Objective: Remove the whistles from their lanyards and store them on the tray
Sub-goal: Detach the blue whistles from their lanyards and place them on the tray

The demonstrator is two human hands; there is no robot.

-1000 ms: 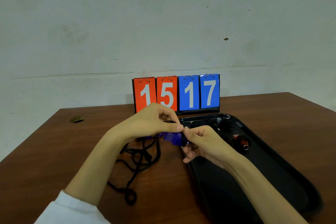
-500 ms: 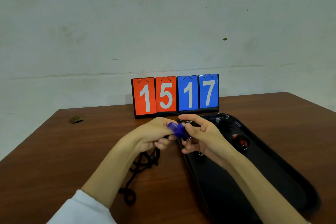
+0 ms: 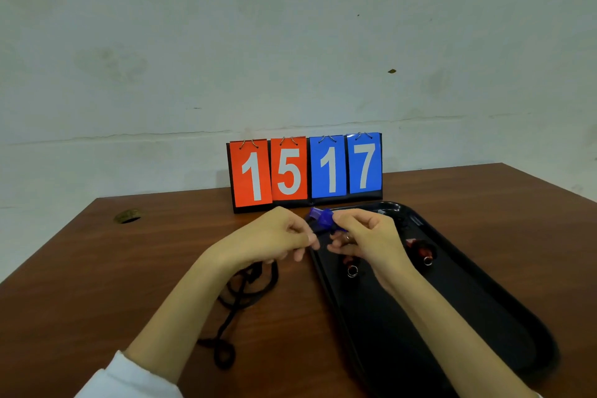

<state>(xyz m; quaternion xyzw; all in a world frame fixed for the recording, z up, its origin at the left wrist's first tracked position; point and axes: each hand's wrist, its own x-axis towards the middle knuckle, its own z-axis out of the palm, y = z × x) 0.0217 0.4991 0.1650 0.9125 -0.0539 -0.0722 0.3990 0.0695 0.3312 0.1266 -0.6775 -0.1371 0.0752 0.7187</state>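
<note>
The black lanyard trails up the tabletop into your left hand, whose fingers curl on its end. Your right hand pinches the blue whistle just above the tray. You seem mid-detachment: next, slip the ring free, then lay the whistle on the tray.

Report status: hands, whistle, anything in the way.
Left hand grips lanyard, right hand pinches blue whistle. Whistle held at tray left edge, not down. Red whistle already in tray, clear of hands.
</note>
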